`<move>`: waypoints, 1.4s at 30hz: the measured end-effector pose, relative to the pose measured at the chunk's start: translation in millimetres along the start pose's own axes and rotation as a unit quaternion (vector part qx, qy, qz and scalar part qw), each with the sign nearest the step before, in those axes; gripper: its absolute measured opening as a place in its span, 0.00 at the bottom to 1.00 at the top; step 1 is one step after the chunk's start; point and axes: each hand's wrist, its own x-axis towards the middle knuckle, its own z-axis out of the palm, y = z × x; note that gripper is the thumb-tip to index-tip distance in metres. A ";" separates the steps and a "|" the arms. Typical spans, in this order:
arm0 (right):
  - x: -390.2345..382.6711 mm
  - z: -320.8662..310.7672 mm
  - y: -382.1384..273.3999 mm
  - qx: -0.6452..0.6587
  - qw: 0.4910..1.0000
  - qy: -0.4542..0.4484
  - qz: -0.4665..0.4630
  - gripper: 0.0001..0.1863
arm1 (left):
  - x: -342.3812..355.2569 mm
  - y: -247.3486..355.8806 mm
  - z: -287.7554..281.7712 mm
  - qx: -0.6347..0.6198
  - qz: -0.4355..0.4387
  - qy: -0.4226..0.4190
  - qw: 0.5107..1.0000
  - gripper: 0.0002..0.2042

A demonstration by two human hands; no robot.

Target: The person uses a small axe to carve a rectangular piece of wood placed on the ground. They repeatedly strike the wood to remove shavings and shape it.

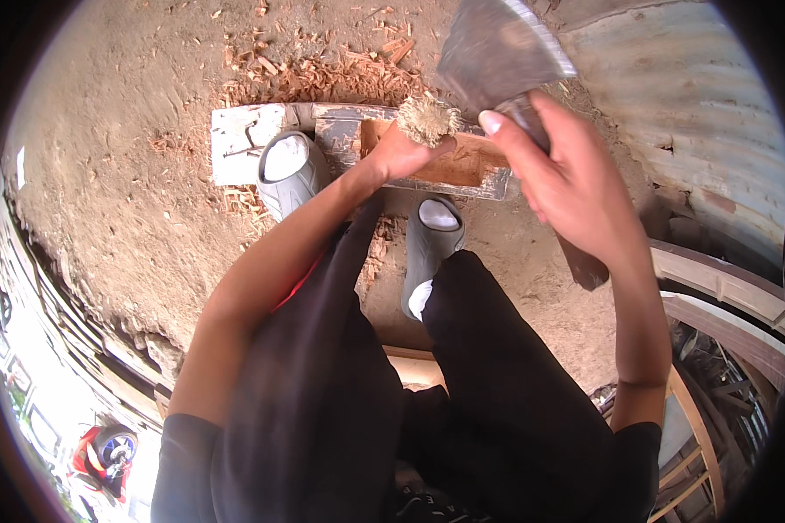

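From the left, I see my grey clog (288,170) planted on a worn plank (244,131) lying on the dirt floor (122,131). My left hand (401,150) is closed around a stake with a frayed, fibrous top (427,118), held over the plank. My right hand (563,179) grips a raised hatchet (497,48) just under its blade, above the stake.

Bare dirt floor (131,157) lies open leftward; corrugated metal sheet (698,96) seemingly blocks right.
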 end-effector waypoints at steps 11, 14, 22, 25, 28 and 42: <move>0.9 9.8 8.2 -0.098 0.993 -0.039 0.048 0.19 | -0.7 -3.0 1.1 0.005 -0.052 -0.012 0.999 0.22; -9.3 2.1 -8.7 -0.045 0.999 0.002 0.024 0.19 | -4.0 -2.4 0.9 0.031 -0.004 0.006 0.999 0.21; -19.5 19.9 38.3 -0.030 0.998 -0.027 -0.043 0.15 | -5.9 1.8 1.1 0.024 -0.054 -0.077 0.995 0.20; -18.2 -0.5 3.4 -0.072 0.996 -0.054 0.024 0.15 | -18.0 -7.5 2.7 0.000 -0.034 -0.018 0.999 0.21; -25.2 1.1 -12.8 0.034 0.997 0.053 -0.038 0.15 | -18.9 -13.3 -4.0 0.045 -0.076 -0.071 0.994 0.20; -31.3 16.8 -6.4 -0.022 0.994 0.059 -0.091 0.16 | -24.4 13.5 -3.9 0.048 -0.001 -0.134 0.990 0.23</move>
